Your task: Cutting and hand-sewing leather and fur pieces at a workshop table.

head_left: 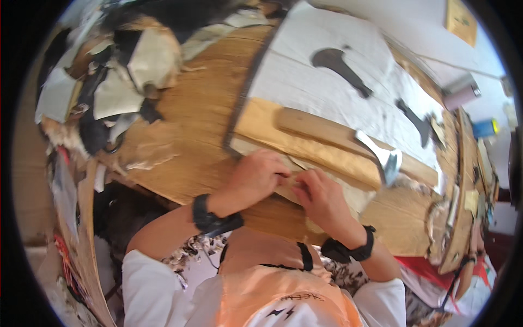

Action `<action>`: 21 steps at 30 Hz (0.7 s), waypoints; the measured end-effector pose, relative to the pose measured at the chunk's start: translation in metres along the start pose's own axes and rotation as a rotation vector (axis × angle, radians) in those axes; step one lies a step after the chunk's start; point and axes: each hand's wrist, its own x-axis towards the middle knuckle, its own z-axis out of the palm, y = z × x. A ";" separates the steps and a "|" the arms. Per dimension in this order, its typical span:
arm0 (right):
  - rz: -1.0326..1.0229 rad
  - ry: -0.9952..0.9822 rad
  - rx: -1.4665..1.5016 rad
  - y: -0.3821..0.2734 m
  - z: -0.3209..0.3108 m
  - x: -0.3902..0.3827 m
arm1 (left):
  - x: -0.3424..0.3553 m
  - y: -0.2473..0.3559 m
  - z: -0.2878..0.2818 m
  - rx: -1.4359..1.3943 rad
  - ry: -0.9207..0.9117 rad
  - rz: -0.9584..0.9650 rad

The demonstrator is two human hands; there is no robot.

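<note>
Wristbands (206, 215) in black circle both wrists, and just beyond them the left hand (256, 173) and right hand (322, 197) sit close together over the near part of a beige sheet (357, 199) on the wooden table (201, 103), each with fingertips drawn inward, though blur keeps me from telling what they pinch. Past that sheet lie a yellowish strip (313, 147), a wooden bar (316, 124) and, lying over the bar, a silver flared tool (385, 157). Farther off, two dark flared pieces (338, 66) rest on white sheeting (289, 65), with pale and dark scraps (117, 95) heaped at left.
</note>
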 end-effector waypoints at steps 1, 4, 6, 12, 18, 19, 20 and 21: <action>0.046 -0.035 0.007 -0.001 0.001 0.001 | -0.001 -0.001 0.000 -0.001 0.011 0.014; -0.031 -0.057 0.020 -0.006 0.001 0.004 | -0.003 -0.002 0.001 -0.004 0.041 0.014; 0.111 -0.052 0.007 -0.010 0.001 0.005 | -0.004 -0.003 0.002 0.009 0.061 -0.007; 0.056 -0.057 -0.143 -0.014 0.004 0.007 | -0.007 -0.005 0.006 -0.079 0.075 -0.045; -0.061 -0.005 -0.163 -0.008 0.011 0.006 | -0.008 -0.005 0.003 -0.110 0.071 -0.018; -0.090 -0.014 -0.163 -0.008 0.011 0.005 | -0.010 -0.004 0.001 -0.130 0.062 0.009; -0.082 -0.010 -0.176 -0.008 0.012 0.004 | -0.012 -0.004 -0.003 -0.159 0.034 0.024; -0.050 -0.008 -0.195 -0.008 0.012 0.003 | -0.018 -0.006 -0.011 -0.138 0.068 0.028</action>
